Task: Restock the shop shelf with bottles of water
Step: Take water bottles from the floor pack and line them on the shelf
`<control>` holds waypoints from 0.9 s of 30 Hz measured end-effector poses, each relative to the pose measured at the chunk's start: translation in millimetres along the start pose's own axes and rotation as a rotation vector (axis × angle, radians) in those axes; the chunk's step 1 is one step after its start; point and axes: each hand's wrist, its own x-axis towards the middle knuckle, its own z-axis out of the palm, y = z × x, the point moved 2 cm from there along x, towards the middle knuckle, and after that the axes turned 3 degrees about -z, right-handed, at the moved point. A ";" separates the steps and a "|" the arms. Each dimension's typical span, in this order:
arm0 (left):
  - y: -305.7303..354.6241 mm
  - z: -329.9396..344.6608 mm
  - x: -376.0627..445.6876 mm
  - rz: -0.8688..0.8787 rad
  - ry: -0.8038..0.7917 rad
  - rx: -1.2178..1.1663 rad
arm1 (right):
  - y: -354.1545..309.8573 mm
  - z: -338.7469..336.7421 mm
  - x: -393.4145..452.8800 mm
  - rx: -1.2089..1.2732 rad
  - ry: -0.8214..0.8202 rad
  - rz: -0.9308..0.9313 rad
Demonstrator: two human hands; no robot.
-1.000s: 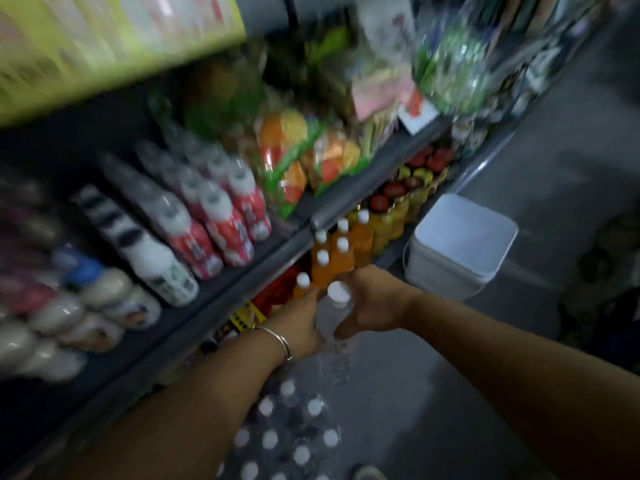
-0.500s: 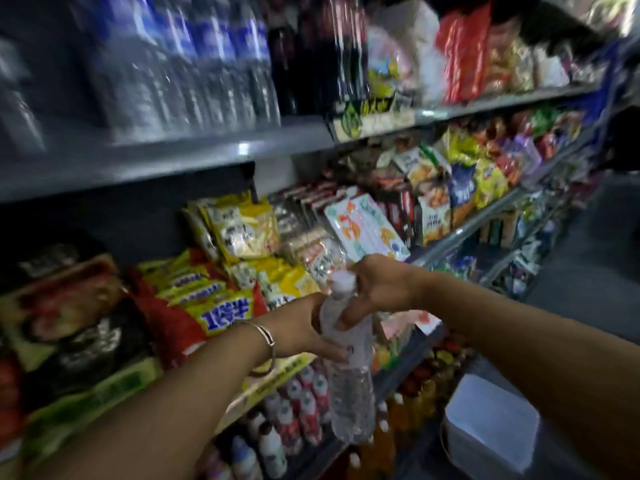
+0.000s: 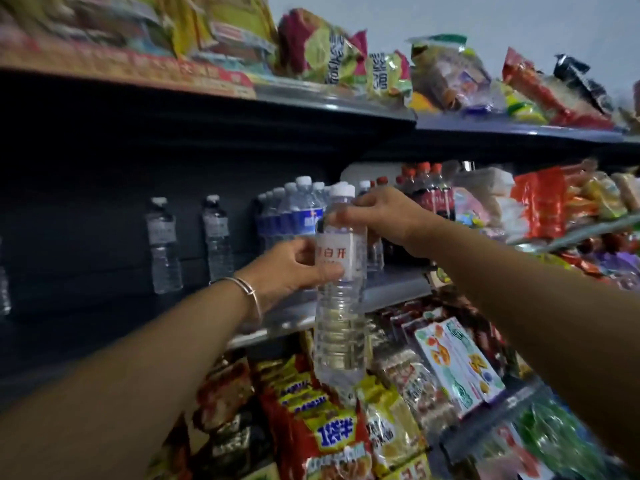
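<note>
A clear water bottle (image 3: pixel 341 289) with a white cap was held upright before the middle shelf (image 3: pixel 391 289). Its labelled body was gripped by the left hand (image 3: pixel 291 268), its neck pinched by the right hand (image 3: pixel 388 216). Blue-labelled water bottles (image 3: pixel 298 216) stood just behind.

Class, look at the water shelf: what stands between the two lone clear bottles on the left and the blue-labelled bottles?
Head view: nothing stands between the right lone bottle and the blue-labelled bottles; only dark back panel shows.
</note>
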 end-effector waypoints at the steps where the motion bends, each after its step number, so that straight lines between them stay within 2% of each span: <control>1: 6.4 -14.5 0.0 0.004 0.030 0.003 | -9.5 3.1 14.7 0.010 0.016 -0.023; 6: 11.4 -72.1 -1.1 -0.028 0.115 0.070 | -35.9 28.8 81.0 0.110 0.030 -0.108; 13: -32.6 -121.9 9.1 -0.194 0.148 0.163 | -27.8 83.0 162.8 0.183 -0.042 -0.180; 27: -109.7 -204.9 49.8 -0.360 0.479 0.248 | 9.6 195.2 258.2 0.260 -0.189 -0.177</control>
